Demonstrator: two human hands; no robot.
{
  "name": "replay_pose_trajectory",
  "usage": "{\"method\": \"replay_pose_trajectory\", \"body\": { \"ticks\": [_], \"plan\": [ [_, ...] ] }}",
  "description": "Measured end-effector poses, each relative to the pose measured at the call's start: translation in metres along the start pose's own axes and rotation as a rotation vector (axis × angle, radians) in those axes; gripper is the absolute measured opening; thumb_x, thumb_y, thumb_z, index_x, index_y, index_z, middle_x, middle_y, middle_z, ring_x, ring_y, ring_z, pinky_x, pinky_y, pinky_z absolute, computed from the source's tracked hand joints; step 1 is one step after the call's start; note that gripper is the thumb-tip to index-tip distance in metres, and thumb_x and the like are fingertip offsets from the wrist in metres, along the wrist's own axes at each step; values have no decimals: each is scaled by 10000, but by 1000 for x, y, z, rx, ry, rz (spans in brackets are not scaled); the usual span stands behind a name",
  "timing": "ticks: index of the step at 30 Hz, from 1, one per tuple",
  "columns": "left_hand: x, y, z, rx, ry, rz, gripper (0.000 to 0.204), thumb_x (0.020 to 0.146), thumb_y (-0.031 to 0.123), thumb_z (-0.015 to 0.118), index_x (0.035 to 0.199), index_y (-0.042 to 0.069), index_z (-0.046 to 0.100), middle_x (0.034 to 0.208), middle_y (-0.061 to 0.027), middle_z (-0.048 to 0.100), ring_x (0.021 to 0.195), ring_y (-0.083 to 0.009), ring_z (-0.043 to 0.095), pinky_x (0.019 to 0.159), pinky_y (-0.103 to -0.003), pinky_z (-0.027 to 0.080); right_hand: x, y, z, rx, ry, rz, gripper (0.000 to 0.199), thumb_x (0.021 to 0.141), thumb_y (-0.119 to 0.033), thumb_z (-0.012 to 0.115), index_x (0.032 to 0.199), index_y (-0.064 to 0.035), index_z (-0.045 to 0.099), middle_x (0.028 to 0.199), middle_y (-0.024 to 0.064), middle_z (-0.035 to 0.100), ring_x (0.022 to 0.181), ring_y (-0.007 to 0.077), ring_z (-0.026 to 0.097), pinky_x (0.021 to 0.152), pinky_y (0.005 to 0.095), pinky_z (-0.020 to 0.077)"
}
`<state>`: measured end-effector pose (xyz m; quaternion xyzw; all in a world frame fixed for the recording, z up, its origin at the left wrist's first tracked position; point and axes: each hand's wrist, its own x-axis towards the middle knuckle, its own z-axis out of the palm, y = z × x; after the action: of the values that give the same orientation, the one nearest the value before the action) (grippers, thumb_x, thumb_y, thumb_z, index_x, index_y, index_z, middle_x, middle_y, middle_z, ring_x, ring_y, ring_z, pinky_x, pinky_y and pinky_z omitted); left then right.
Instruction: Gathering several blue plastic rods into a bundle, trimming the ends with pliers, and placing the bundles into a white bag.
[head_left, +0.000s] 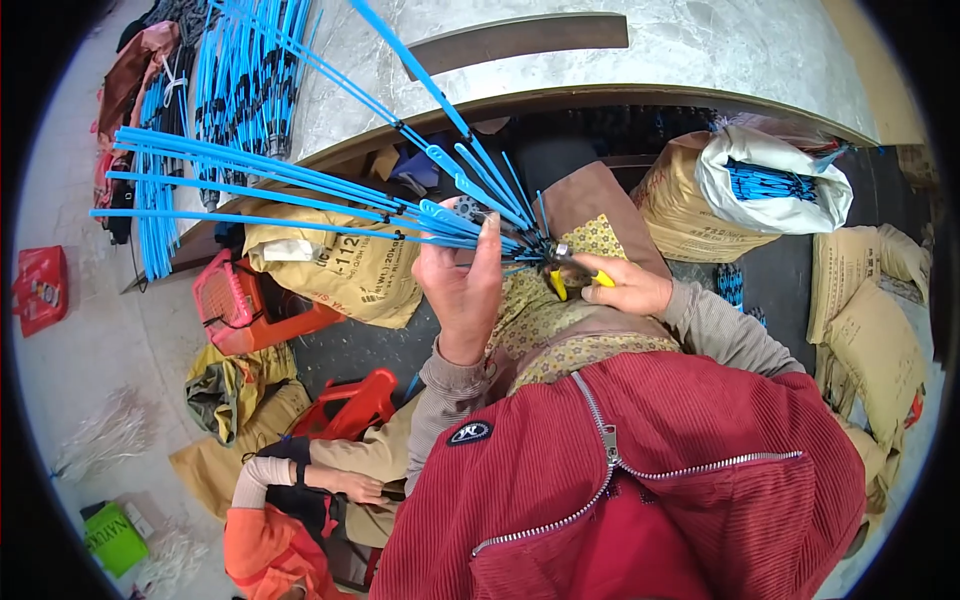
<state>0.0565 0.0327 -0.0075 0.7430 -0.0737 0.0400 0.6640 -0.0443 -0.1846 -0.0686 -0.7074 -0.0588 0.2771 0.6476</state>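
Note:
An umbrella frame (262,166) with long bright blue ribs and black joints fans out to the upper left, its ribs converging above my lap. My left hand (462,292) is closed round the ribs near that black hub, thumb pointing up. On the other side, my right hand (632,286) grips yellow-handled pliers (557,285), whose metal head is close against the hub. Where exactly the jaws bite is too small to make out. A flower-patterned cloth (540,310) lies over my lap under the work.
Ahead stands a grey marbled table (700,60) with a curved edge; bundled blue ribs (245,90) lie on its left. An open sack (715,190) of blue parts stands right. Red-pink plastic seat (265,305) at left; a seated person (275,530) works lower left.

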Motion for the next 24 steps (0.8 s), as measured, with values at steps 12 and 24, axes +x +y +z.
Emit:
{"method": "replay_pose_trajectory", "body": {
  "ticks": [12,24],
  "plan": [
    [4,7,-2,-59,-38,-59,307,876,-2,724,1151,-23,590,897,-38,678,760,-62,632,651,-222,530,4,-106,-32,59,-36,27,370,1030,-269,537,1295,-13,500,1003,43,635,866,89,571,705,255,477],
    [3,9,-6,7,-105,62,327,876,-48,679,1188,-13,588,900,-51,702,781,-79,669,674,-242,555,27,-118,-36,-78,-181,-71,318,1030,-263,549,1178,17,523,872,83,600,795,158,562,703,315,467]
  ]
}}
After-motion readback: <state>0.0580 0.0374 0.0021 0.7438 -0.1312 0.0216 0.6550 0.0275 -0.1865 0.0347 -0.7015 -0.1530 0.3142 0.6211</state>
